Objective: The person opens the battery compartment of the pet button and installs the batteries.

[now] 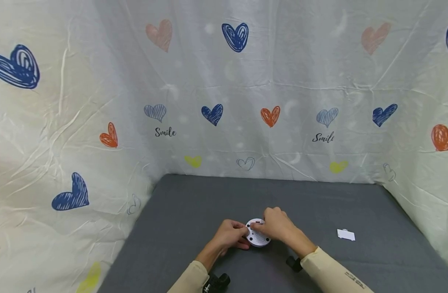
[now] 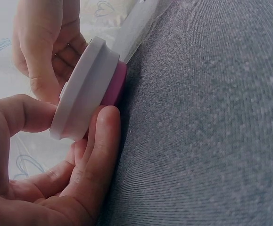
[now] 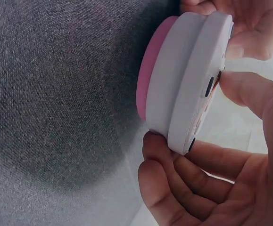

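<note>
A round white device with a pink side, dark round pads and small holes on its upper face is held low over the grey table. In the left wrist view the pink part faces the cloth; I cannot tell whether it touches. My left hand pinches the device's left edge, thumb on the upper face and fingers beneath. From the far right, my right hand grips it too. The right wrist view shows that thumb pressing by a slot on the face, with fingers curled under the rim.
A small flat white piece with tabs lies on the grey table, to the right of my hands. White curtains with printed hearts surround the table at the back and both sides.
</note>
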Motion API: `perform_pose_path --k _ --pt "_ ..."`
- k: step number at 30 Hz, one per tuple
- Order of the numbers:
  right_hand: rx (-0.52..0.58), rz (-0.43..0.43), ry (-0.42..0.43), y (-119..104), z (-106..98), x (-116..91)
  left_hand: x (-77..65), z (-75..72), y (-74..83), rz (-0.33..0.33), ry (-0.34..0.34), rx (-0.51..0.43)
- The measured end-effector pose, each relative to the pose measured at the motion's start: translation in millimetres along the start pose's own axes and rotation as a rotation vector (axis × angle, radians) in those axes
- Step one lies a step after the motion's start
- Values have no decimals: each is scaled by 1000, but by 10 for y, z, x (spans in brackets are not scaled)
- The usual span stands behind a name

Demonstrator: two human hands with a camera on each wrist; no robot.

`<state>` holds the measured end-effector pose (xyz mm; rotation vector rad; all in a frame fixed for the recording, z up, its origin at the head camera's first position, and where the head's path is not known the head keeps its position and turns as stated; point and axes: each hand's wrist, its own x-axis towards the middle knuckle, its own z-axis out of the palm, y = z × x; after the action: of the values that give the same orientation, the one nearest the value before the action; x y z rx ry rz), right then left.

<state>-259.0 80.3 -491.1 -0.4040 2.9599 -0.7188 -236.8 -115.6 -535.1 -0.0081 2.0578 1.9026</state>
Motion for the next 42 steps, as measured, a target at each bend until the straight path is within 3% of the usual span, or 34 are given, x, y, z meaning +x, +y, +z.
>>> perform_pose_path --k 12,21,31,42 --pt "20 8 29 0 4 -10 16 -2 -20 -9 8 8" --pt "71 -19 -12 147 -74 -14 16 3 -32 -14 1 -11" --pt "9 -30 151 513 -514 -123 16 -21 -16 -18 -1 -13" --pt "-112 -6 140 1049 -1055 -351 13 -10 -18 -10 -3 -15"
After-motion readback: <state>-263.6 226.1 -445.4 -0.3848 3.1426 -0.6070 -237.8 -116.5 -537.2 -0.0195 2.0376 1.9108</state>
